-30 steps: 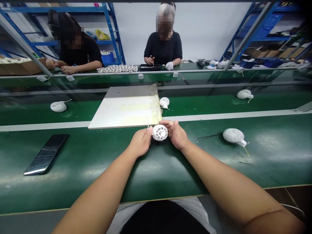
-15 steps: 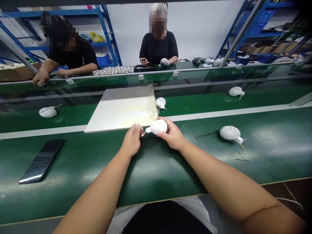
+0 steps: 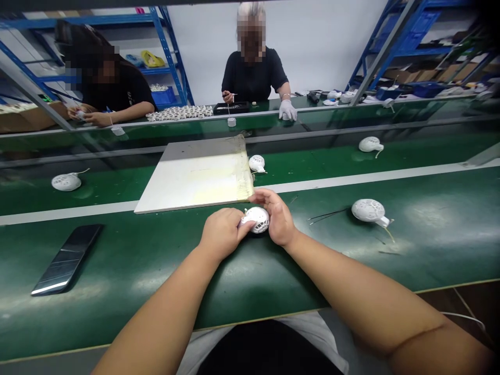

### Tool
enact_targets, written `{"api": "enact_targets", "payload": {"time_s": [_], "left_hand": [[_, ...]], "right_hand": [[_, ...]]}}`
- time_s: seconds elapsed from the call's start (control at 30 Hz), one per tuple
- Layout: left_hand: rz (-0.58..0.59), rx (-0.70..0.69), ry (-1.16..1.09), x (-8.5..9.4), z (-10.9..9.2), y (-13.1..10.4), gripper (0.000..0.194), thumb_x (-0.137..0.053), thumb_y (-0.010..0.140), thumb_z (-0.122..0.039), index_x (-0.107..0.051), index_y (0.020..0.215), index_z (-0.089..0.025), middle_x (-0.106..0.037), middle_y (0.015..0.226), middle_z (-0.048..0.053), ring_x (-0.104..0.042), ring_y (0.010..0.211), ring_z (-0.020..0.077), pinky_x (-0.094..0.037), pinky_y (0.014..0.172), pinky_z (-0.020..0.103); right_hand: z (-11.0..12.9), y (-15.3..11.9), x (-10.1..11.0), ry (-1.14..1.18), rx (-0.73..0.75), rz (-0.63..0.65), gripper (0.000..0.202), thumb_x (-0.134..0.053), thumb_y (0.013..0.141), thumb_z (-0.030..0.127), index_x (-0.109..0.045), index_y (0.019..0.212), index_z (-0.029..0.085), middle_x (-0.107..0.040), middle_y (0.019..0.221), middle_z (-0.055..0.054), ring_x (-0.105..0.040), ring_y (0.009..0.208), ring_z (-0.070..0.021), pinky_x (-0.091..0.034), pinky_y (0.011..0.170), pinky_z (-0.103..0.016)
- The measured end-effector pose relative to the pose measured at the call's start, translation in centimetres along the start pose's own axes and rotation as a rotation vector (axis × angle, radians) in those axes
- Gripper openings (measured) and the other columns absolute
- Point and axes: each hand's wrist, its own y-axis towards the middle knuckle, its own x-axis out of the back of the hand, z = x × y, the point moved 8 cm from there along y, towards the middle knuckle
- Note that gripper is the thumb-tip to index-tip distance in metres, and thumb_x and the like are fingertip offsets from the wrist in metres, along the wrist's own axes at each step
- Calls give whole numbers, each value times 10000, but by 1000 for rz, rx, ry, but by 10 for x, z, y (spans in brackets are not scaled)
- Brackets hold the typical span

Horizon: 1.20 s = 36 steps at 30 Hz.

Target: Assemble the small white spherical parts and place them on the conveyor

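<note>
A round white slotted device (image 3: 259,219) is gripped at its narrow end by my left hand (image 3: 224,232), thumb along its side. Just right of it, my right hand (image 3: 280,219) is held with its fingers extended and its palm turned toward the device; nothing is gripped in it. Beyond my hands lies a white board (image 3: 195,174) with yellowish stains. Another white device (image 3: 257,163) rests against the board's right edge. Farther right, a similar device (image 3: 368,210) with a short wire lies on the green surface, beside thin dark wires (image 3: 328,215).
A black phone (image 3: 67,260) lies at the left. More white devices sit on the far green strip, at left (image 3: 66,182) and right (image 3: 371,144). Two people work across the bench behind a metal rail, one wearing a white glove (image 3: 288,110).
My left hand has closed on the device, which has turned and come slightly nearer. My right hand has let go and straightened its fingers. The gloved hand opposite has moved to the rail.
</note>
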Motion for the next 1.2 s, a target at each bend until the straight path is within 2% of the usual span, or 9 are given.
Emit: {"api": "enact_targets", "payload": {"time_s": [0.17,0.37,0.5,0.57,0.67,0.77,0.83,1.0,1.2], "left_hand": [[-28,-27,36,-2,-8,-2,427,-461,980,-504,-666,818,-167,-677,797,80,-596,764,220,-398,708,323],[79,-14,-31,-7,-15,-1,412,-478,962,-516,-666,822,-177,-669,772,72,-595,749,222,-366,666,319],[151,31,-186,-14,-14,-2,423,-517,933,-528,-625,711,-185,-637,706,50,-555,685,202,-305,607,306],[147,174,-421,-20,-1,-2,512,-474,940,-578,-562,631,-179,-586,629,36,-506,605,172,-294,576,295],[113,512,-1069,-37,24,-5,615,-360,945,-675,-458,581,-189,-451,499,-4,-419,478,128,-315,510,269],[41,731,-1645,-45,35,-6,585,-336,966,-655,-445,631,-188,-377,509,-36,-398,463,103,-356,492,238],[-8,769,-1808,-40,39,-4,541,-324,994,-602,-465,682,-182,-372,560,-37,-403,494,95,-375,512,222],[-129,671,-1792,-20,49,-1,516,-276,1009,-586,-418,702,-197,-296,606,-38,-350,521,105,-381,547,232],[-139,652,-1775,-17,51,-2,526,-206,1021,-571,-354,673,-205,-232,597,-39,-282,515,119,-350,535,247]], "right_hand": [[5,-5,-4,-31,-1,49,755,-257,885,796,-558,1222,191,-681,1020,-108,-655,936,-246,-531,862,-394],[-1,-4,3,-56,-58,18,745,-239,894,786,-578,1199,196,-683,844,-75,-611,685,-199,-496,642,-333],[-5,-3,4,-77,-104,13,802,-218,870,820,-559,1234,192,-689,826,-78,-628,685,-207,-513,659,-345],[-4,0,6,-52,-84,-37,776,-196,891,796,-553,1221,191,-703,926,-101,-673,827,-226,-543,777,-370],[-3,6,16,-22,-46,-160,648,-221,953,705,-573,1150,198,-686,1124,-126,-652,1071,-232,-508,974,-400],[-15,11,25,-24,-132,-223,432,-396,976,567,-611,1048,199,-697,1046,-95,-656,985,-205,-517,938,-380],[-25,13,27,-37,-216,-222,324,-467,965,479,-621,953,194,-693,902,-57,-645,842,-179,-526,843,-349],[-37,12,26,-81,-278,-167,292,-465,962,411,-604,836,188,-639,748,-14,-587,707,-153,-481,713,-300],[-38,11,23,-126,-292,-116,310,-450,974,434,-594,839,194,-601,692,1,-559,657,-153,-454,661,-297]]}}
